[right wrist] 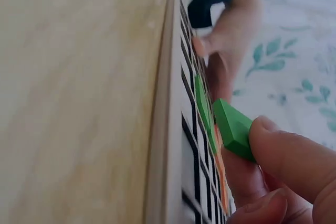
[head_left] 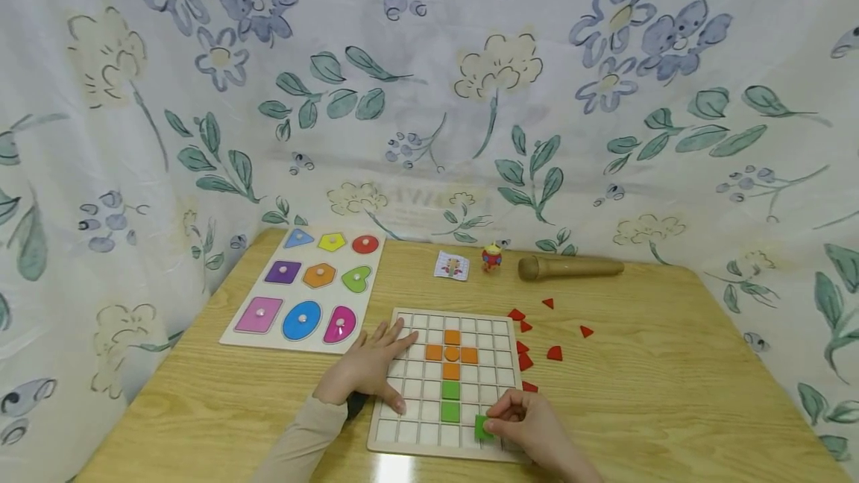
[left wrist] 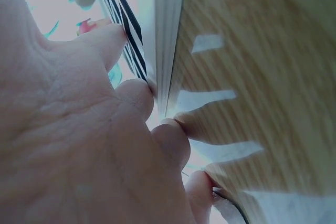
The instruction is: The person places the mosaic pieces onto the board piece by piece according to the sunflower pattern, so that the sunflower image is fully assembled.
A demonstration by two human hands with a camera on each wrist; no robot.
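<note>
A white grid board (head_left: 403, 431) with a wooden rim lies at the table's front. Orange square tiles (head_left: 452, 337) form a cross around an orange round piece (head_left: 452, 354), and two green square tiles (head_left: 450, 401) run below it in a column. My left hand (head_left: 365, 367) rests with spread fingers on the board's left edge; in the left wrist view its fingertips (left wrist: 137, 95) lie along the rim. Between thumb and fingers, my right hand (head_left: 526, 423) pinches a green square tile (right wrist: 233, 129), tilted, over the board's lower right.
Several red pieces (head_left: 554, 353) lie beside the board's right edge, some right against it. A shape puzzle board (head_left: 302, 319) with knobbed pieces is at the left. Along the back are a small card (head_left: 452, 266), a toy figure (head_left: 492, 257) and a wooden microphone (head_left: 570, 268).
</note>
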